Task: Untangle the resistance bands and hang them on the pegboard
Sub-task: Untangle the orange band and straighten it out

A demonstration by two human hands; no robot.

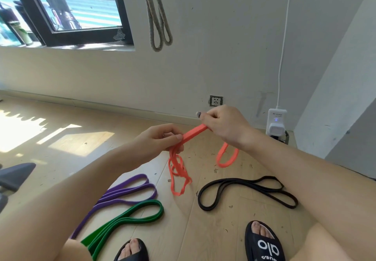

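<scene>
Left hand (160, 140) and right hand (223, 126) both pinching the orange band (195, 131) tight, its loops dangling above bare floor (223, 230), black band (244, 191) lying apart

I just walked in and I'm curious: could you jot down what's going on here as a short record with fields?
held band: orange band, stretched between both hands, tangled loops hanging below
left hand: pinches the band
right hand: grips the band
on the floor: purple band, green band, black band
on the wall: grey band, already hanging
</scene>
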